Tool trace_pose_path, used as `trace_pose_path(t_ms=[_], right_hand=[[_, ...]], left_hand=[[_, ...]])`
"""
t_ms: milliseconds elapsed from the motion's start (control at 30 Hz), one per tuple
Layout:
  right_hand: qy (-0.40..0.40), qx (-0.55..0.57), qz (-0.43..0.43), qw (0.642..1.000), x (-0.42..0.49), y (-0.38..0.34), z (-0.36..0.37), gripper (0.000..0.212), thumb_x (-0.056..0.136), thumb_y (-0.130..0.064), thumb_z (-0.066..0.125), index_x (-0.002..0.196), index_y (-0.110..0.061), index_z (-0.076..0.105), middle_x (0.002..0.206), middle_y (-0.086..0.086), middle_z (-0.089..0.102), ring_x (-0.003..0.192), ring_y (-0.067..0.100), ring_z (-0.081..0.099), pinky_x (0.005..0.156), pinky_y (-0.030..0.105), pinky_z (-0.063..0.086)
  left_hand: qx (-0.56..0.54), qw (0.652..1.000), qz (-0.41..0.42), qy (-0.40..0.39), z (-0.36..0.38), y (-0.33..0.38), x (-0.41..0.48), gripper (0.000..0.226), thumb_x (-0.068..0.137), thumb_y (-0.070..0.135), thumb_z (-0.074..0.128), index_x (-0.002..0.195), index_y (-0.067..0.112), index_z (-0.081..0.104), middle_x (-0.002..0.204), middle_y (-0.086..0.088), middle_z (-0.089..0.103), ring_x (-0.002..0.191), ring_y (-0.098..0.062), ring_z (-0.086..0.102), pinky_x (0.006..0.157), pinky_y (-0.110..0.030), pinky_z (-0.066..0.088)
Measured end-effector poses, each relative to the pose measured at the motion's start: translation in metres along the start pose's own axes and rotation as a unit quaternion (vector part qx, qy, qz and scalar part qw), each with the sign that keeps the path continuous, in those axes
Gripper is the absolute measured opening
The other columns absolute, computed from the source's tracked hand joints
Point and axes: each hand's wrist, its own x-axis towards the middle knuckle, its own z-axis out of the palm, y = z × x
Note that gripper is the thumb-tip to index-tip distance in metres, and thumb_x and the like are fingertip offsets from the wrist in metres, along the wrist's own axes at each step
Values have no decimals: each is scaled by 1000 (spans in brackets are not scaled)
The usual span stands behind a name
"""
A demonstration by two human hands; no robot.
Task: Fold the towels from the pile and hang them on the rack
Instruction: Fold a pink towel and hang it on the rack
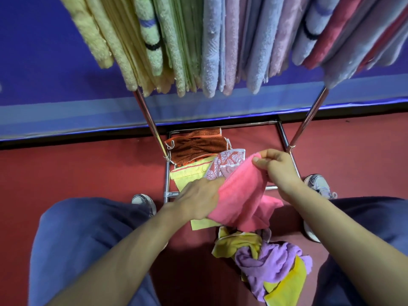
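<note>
A pink towel [241, 198] hangs between my two hands above the floor. My right hand [277, 167] pinches its upper corner with thumb and fingers. My left hand [198, 199] holds its left edge, fingers tucked into the cloth. Below lies the pile [268, 261] of crumpled purple and yellow towels between my legs. The metal rack [152, 127] stands in front, its top bar hidden by several hung towels [212, 45] in yellow, green, blue and pink.
On the red floor inside the rack's base frame [281, 134] lie a brown cloth [196, 149], a yellow cloth [187, 175] and a red patterned cloth [227, 162]. My shoes [320, 186] flank the frame. A blue wall panel [44, 74] rises behind.
</note>
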Motion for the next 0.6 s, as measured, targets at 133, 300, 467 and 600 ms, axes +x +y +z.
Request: trace_pose_path(t_ms=[133,300,467,600], right_hand=[[-20,-18,-35,999,-20,5,-6,11,87,-8,70,78,-12,67,62,-1,59,59,12,50,59,27,39],[-45,-66,-88,993,-52,-10,-10,15,94,-10,65,80,-16,60,63,-3,52,60,12,44,55,28,36],[-12,-47,-153,987,-72,-77,-12,18,93,-10,65,77,-17,59,57,-12,52,57,7,44,59,25,35],[15,-37,-214,976,-86,-153,-21,15,88,-14,69,77,-17,60,69,1,60,68,17,54,67,35,44]], left_hand=[[39,999,0,32,-7,7,-17,32,101,49,42,85,21,42,75,-9,54,83,-37,57,71,-40,42],[47,996,3,72,-36,8,-37,31,102,50,42,111,24,55,104,-17,68,102,-40,61,76,-40,46],[55,991,26,115,-110,23,-44,35,103,46,40,78,22,47,88,-6,65,95,-33,61,81,-45,48],[78,977,30,197,-178,43,-46,30,105,34,43,81,18,51,93,-15,66,95,-36,62,82,-46,47]])
